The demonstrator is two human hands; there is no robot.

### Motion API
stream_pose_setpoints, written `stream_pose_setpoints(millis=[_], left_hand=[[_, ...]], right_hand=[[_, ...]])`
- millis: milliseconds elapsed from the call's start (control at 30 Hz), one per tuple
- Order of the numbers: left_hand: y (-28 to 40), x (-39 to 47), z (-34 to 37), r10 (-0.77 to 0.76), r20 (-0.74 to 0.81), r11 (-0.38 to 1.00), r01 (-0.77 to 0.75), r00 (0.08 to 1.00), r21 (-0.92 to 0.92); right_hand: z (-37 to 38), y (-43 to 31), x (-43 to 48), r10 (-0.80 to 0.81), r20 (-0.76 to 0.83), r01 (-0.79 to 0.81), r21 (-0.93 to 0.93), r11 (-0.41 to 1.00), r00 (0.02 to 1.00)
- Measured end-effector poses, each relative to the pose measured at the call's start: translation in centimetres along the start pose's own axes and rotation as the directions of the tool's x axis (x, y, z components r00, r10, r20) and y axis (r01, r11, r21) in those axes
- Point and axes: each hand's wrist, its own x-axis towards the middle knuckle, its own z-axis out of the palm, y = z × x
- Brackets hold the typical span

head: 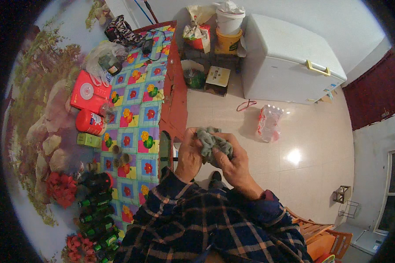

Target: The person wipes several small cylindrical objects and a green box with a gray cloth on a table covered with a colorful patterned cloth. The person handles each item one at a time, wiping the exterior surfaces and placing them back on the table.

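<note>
A crumpled grey-green cloth (214, 143) is bunched up between my two hands, in front of my chest. My left hand (190, 156) grips its left side, with the fingers partly hidden behind the folds. On the right side, my right hand (233, 161) pinches the cloth, its thumb lying over the front. Both hands are in the air, just right of the edge of a table covered by a flowered patchwork tablecloth (133, 94).
Bottles (98, 210), a red-lidded jar (90, 122), a green box (89, 140) and small cups (125, 158) stand on the table. A white chest freezer (289, 70), plastic-wrapped bottles (269, 124) and a cardboard box (217, 80) are ahead. A wooden chair (326, 241) stands behind right.
</note>
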Motion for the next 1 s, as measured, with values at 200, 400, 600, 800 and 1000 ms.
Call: stream_pose_setpoints(millis=[200,400,600,800,1000], left_hand=[[2.9,0.1,0.0,0.015,0.033,0.998,-0.013,0.999,-0.069],[3.3,0.0,-1.6,-0.023,0.096,0.996,0.031,0.995,-0.078],[0.9,-0.7,-1.7,-0.296,0.151,0.651,0.315,0.943,-0.690],[-1.2,-2.6,-2.3,-0.276,0.159,0.723,0.314,0.948,-0.616],[-1.4,-1.6,-3.1,-0.253,0.254,0.754,0.355,0.933,-0.552]], right_hand=[[-0.6,-2.4,1.1,-0.144,0.075,0.158,-0.225,0.962,0.987],[-2.6,-1.7,3.8,-0.107,-0.037,0.097,-0.196,0.976,0.994],[-1.6,-3.4,2.6,-0.532,0.043,0.474,-0.519,0.711,0.846],[0.3,0.5,-0.2,-0.361,0.106,0.368,-0.455,0.811,0.927],[-2.3,0.2,1.0,0.119,-0.232,-0.103,0.080,0.991,0.965]])
